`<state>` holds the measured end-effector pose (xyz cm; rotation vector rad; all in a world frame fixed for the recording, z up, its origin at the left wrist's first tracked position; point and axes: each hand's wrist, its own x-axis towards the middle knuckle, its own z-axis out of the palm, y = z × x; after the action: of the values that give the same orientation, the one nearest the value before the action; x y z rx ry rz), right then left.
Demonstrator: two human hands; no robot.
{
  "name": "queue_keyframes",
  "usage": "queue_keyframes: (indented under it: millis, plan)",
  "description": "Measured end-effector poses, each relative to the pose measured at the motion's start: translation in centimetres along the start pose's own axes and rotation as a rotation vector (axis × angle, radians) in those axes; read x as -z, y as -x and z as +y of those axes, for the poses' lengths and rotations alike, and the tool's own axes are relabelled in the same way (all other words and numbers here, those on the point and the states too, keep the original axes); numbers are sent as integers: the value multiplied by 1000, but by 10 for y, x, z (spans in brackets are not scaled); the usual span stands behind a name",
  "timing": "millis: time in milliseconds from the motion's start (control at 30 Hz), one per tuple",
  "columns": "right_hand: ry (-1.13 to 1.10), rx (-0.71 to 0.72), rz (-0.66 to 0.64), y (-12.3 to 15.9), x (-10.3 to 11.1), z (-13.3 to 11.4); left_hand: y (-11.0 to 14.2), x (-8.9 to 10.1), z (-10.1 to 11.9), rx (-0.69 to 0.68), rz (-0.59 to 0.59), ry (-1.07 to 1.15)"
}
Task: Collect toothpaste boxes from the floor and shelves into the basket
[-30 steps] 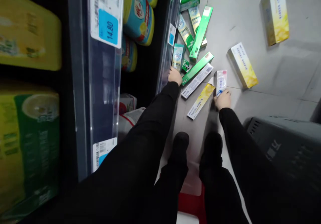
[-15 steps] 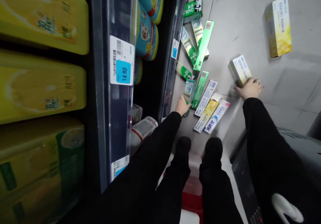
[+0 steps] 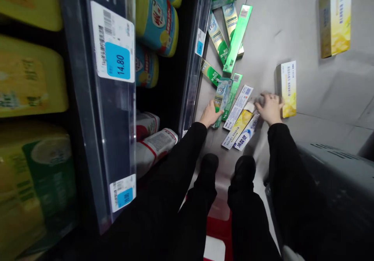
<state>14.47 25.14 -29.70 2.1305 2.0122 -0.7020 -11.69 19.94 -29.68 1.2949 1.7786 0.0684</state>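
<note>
My left hand [image 3: 210,114] is closed around a teal-green toothpaste box [image 3: 223,91], keeping it beside a flat green toothpaste box [image 3: 236,82]. Right of these lie a white toothpaste box [image 3: 239,106], a yellow-and-white one [image 3: 242,124] and a white-and-blue one [image 3: 245,137], side by side at a slant. My right hand [image 3: 271,108], slightly blurred, has its fingers apart over the floor near the upper end of that row. Nothing shows in it. Just to its right a larger yellow-and-white box [image 3: 289,91] lies by its fingers.
Several green Darlie boxes [image 3: 217,43] lie along the shelf foot. Another yellow-and-white box [image 3: 340,19] is at upper right. Shelves with yellow bottles [image 3: 29,78] and price tags [image 3: 115,43] line the left. A dark grey crate [image 3: 330,163] stands at right, a red stool [image 3: 219,230] below.
My right hand set the white-and-blue box beside the row, reached the larger yellow-and-white box, then came left off it; that box is turned straighter. My left hand shifted the teal-green box toward the row.
</note>
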Motion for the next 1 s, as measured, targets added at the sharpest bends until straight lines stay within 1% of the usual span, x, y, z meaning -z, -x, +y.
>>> queue_keyframes:
  millis: [33,67,133,167,233,267,300,333,367,400,433,467,533,633,733,800,867,933,1000]
  plan:
    - [-9,45,-39,1,-7,-5,-4,-3,-3,8,-27,-25]
    - [-14,58,-70,1,-13,-8,-6,-6,-5,15,-49,-45]
    - [-14,49,-116,-3,-24,-9,-3,-12,-7,40,-59,-83]
    - [-8,47,-131,-5,-27,-8,2,-15,-6,57,-29,-111]
    - [12,72,-134,-9,-31,-2,20,-26,-1,63,94,-191]
    - [17,94,-127,-10,-32,1,33,-35,2,29,146,-236]
    - [10,121,-118,-10,-32,3,46,-45,5,-36,167,-277]
    - [-10,150,-113,-8,-32,4,59,-56,8,-117,151,-311]
    - [-41,171,-111,-5,-31,4,71,-69,11,-201,99,-335]
    - [-78,177,-111,-2,-29,3,81,-81,14,-250,51,-348]
    - [-116,170,-113,2,-27,1,87,-93,18,-269,21,-352]
    - [-152,153,-113,7,-24,-1,91,-103,22,-257,24,-350]
    - [-206,114,-102,18,-16,-7,90,-116,32,-213,80,-339]
    - [-296,104,-44,32,-7,-11,77,-121,48,-198,155,-320]
    - [-491,138,-25,42,-7,-8,68,-119,58,-174,186,-285]
    - [-631,141,-42,46,-11,-2,69,-119,60,-183,186,-259]
    - [-724,130,-57,50,-12,3,73,-120,59,-202,172,-234]
    - [-768,141,-69,56,-8,5,77,-120,58,-215,153,-213]
    - [-769,189,-67,63,-1,3,80,-118,58,-221,141,-198]
